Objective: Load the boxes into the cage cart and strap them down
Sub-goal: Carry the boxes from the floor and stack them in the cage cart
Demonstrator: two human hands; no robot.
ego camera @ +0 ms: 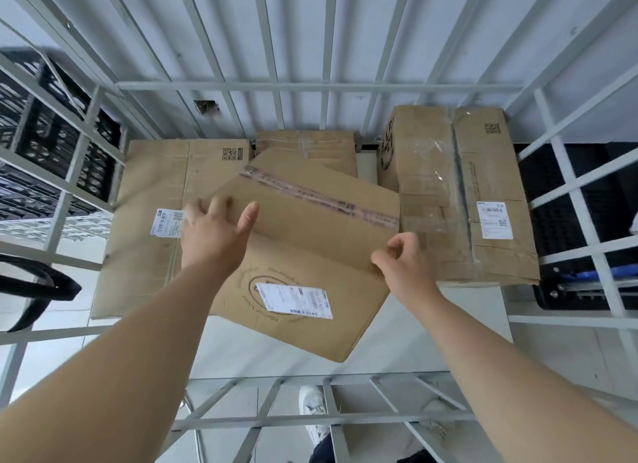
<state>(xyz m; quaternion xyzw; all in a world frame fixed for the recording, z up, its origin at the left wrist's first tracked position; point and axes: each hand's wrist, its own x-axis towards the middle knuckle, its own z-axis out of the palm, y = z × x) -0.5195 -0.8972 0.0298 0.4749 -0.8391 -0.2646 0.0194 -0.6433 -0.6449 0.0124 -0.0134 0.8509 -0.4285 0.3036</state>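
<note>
So three boxes are already sitting in the cage cart: a big flat one on the left, a smaller one at the back, and a taller one on the right. The fourth box is the one in hand right now. It's held tilted and skewed over the middle gap, with its far corner overlapping the left box, and I can't tell if it's resting on anything yet. The left grip has its fingers hooked over the far edge and the thumb on top. The right grip is pinching the box's right corner. So I'd say loading is well along, but this one isn't seated flat, and no strapping is done. There's a black loop thing by the left rail, maybe the strap, can't say for sure. Black crates sit outside the bars.
</note>
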